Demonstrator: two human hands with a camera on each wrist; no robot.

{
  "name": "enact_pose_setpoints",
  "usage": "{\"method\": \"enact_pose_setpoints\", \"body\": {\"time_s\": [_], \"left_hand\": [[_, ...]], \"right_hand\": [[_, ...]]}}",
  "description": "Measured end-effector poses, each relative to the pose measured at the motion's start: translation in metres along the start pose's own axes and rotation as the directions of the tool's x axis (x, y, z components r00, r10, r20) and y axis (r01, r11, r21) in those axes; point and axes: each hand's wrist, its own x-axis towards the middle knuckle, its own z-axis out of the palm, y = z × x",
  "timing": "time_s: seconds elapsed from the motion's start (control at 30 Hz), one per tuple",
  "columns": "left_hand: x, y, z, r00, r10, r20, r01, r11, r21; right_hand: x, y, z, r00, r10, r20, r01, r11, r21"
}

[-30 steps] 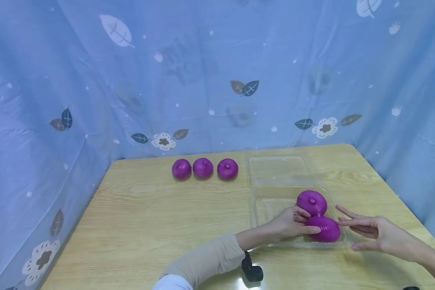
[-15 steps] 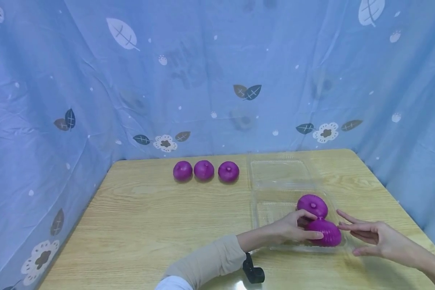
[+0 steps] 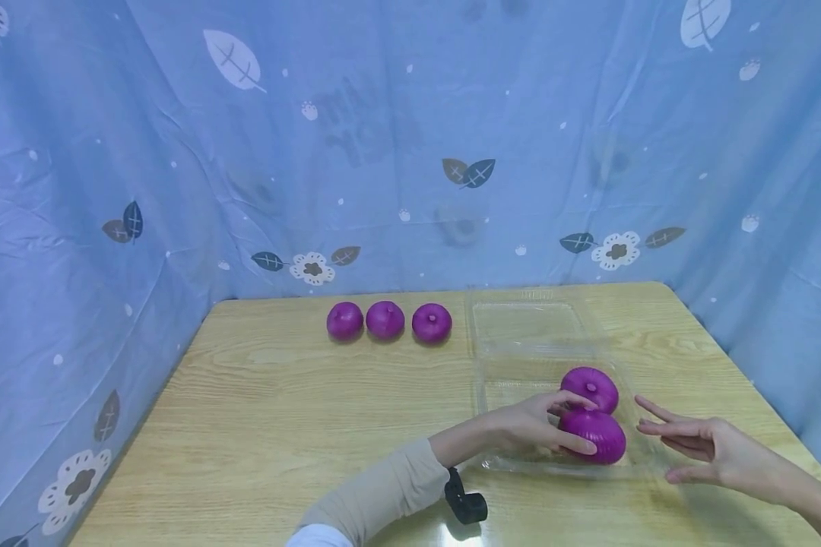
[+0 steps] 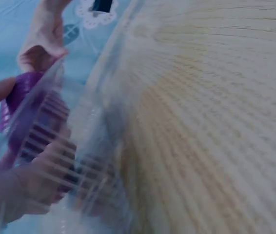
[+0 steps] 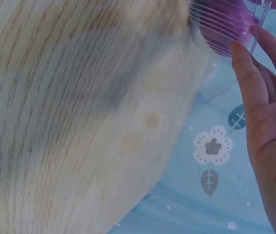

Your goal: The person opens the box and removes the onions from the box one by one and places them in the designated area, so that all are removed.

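My left hand [image 3: 537, 422] reaches into the near half of a clear plastic clamshell box [image 3: 554, 465]. Its thumb and fingers grip a shiny purple onion [image 3: 607, 438] near the box's front right corner. Just behind that onion sits another purple onion [image 3: 591, 386], stem up, the two close together. In the left wrist view, the gripped onion [image 4: 40, 122] shows through the ribbed box wall. My right hand [image 3: 721, 452] has its fingers extended, with the fingertips right at the box's right side and no object in its grasp.
Three more purple onions, left [image 3: 345, 321], middle [image 3: 385, 320] and right [image 3: 432, 324], stand in a row at the table's back. The box's lid [image 3: 530, 323] lies open behind the base. A small black object [image 3: 465, 501] rests near my left sleeve. Blue patterned curtain [image 3: 383, 152] surrounds the table.
My left hand has shifted the front onion a little to the left inside the box. The right hand stays at the box's right side; the back onion and the row have not moved.
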Motion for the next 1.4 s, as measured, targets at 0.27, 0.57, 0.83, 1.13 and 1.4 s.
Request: {"method": "enact_pose_setpoints", "body": {"time_s": [0.27,0.57,0.83,1.13,1.4], "left_hand": [[-0.013,0.005,-0.013,0.982,0.186,0.028,-0.188,0.978,0.09],[-0.023,0.008,-0.026,0.936,0.347,0.069,-0.353,0.907,0.23],[-0.037,0.015,-0.042,0.871,0.471,0.143,-0.49,0.805,0.335],[-0.063,0.019,-0.073,0.871,0.489,-0.041,-0.469,0.854,0.226],[-0.086,0.01,-0.097,0.867,0.474,-0.151,-0.416,0.857,0.305]], "right_hand": [[0.002,0.0,0.0,1.0,-0.006,0.007,0.007,1.0,-0.011],[0.0,0.0,0.0,1.0,-0.023,0.001,0.023,0.999,-0.025],[0.001,0.003,0.0,0.997,-0.073,0.011,0.073,0.996,-0.052],[0.005,-0.002,-0.003,1.0,-0.02,0.006,0.021,0.999,-0.037],[0.002,0.0,-0.001,1.0,-0.025,0.012,0.025,1.0,-0.013]]}}
